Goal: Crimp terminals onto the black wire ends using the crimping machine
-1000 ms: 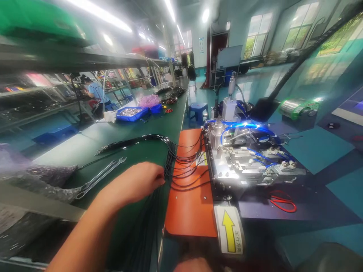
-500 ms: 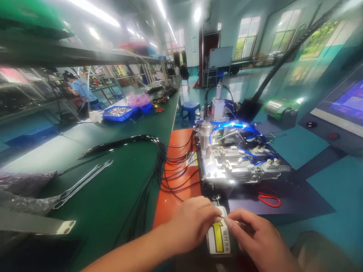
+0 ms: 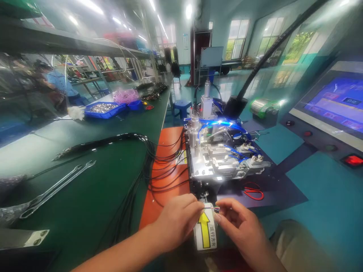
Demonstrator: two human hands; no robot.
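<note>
My left hand (image 3: 181, 217) pinches a thin cable (image 3: 210, 207) whose fine coloured wire ends stick out to the right. My right hand (image 3: 241, 226) is beside those wire ends, its thumb and index finger slightly apart around the tips. Both hands are above a white label (image 3: 205, 230) with a yellow arrow. Just beyond them stands a metal machine (image 3: 224, 158) with blue air tubes. Several black cables (image 3: 167, 172) run across an orange board (image 3: 164, 143) to its left side.
Two wrenches (image 3: 62, 185) and a bundle of black cables (image 3: 121, 139) lie on the green bench (image 3: 93, 200). Red-handled scissors (image 3: 253, 192) rest right of the hands. Farther off are a blue tray (image 3: 104, 110) of small parts, a control screen (image 3: 337, 102) and a seated person (image 3: 59, 81).
The view has shifted right, so things appear farther left. My right thumb and index finger have parted, and the coloured wire ends now show between the hands. My left hand keeps its pinch.
</note>
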